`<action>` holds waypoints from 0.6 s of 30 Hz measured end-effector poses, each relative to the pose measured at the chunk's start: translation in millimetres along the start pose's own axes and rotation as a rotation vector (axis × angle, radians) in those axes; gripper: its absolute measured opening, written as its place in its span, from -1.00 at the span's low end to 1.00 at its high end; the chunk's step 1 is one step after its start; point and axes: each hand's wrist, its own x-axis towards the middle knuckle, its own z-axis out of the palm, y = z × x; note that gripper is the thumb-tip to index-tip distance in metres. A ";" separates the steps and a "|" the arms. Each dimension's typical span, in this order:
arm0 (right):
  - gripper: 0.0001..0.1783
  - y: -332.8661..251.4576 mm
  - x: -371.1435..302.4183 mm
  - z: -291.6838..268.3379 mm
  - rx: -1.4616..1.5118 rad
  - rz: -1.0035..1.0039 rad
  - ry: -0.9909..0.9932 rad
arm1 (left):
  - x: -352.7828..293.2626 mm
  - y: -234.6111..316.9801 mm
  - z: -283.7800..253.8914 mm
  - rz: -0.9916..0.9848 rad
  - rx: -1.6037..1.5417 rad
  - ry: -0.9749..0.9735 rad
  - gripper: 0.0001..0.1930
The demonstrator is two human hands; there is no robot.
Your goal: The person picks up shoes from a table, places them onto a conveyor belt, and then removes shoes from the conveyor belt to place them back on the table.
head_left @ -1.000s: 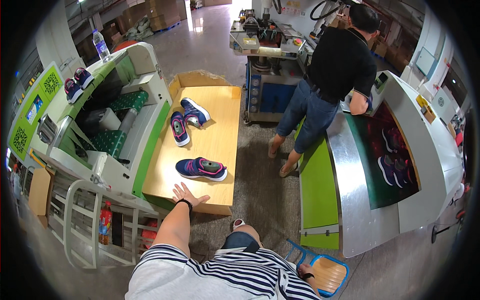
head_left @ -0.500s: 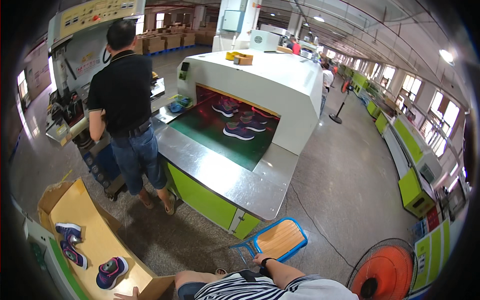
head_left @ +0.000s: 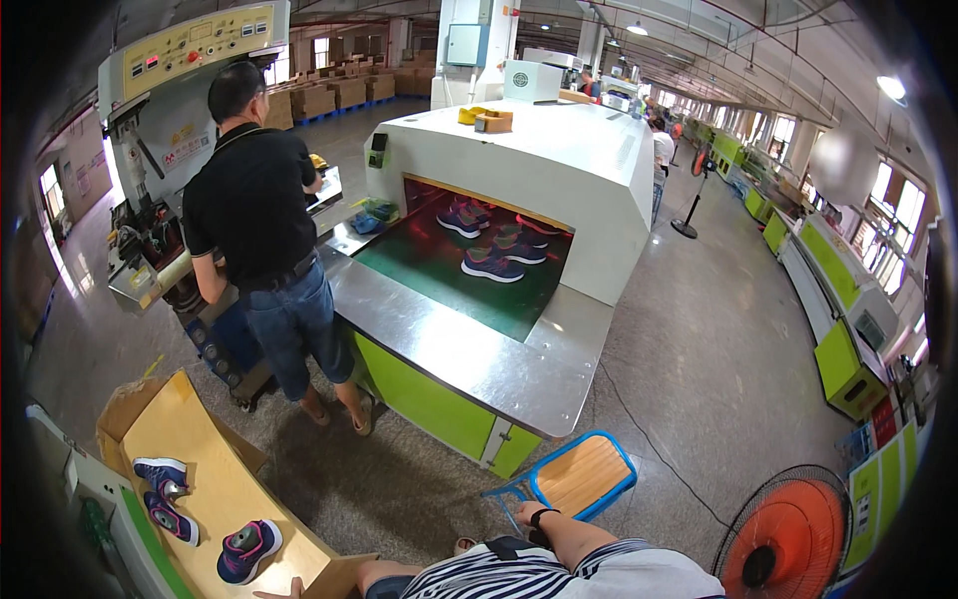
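Observation:
My right hand, with a dark band at the wrist, is closed on the blue tube frame of a small stool with a slatted wood-coloured seat. At the lower edge, my left hand shows only in part, its thumb and fingers apart at the near end of a wood-coloured board. On that board, close to the left hand, sits a dark blue sneaker with pink trim. Farther up the board lie two more such sneakers, touching each other.
Ahead stands a white tunnel machine with a metal-edged table and green belt carrying several sneakers. A co-worker in a black shirt stands left, at a control-panel machine. An orange floor fan is at right; a cable crosses the floor.
The whole view has shifted slightly, so things appear farther right. The co-worker's head has turned rightward. My hands keep their places at the stool and the board.

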 end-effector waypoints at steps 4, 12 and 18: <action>-0.52 -43.8 -1.3 0.7 -0.092 -0.072 -0.045 | -24.2 1.9 -9.9 -0.012 -0.051 -0.013 0.63; -0.49 -126.0 3.0 -5.8 -0.272 -0.141 -0.054 | -69.2 6.7 -33.0 0.101 -0.067 0.039 0.33; -0.55 -299.4 -30.7 12.1 0.184 -0.667 0.021 | -84.7 -63.5 -28.8 0.522 -0.105 0.197 -0.02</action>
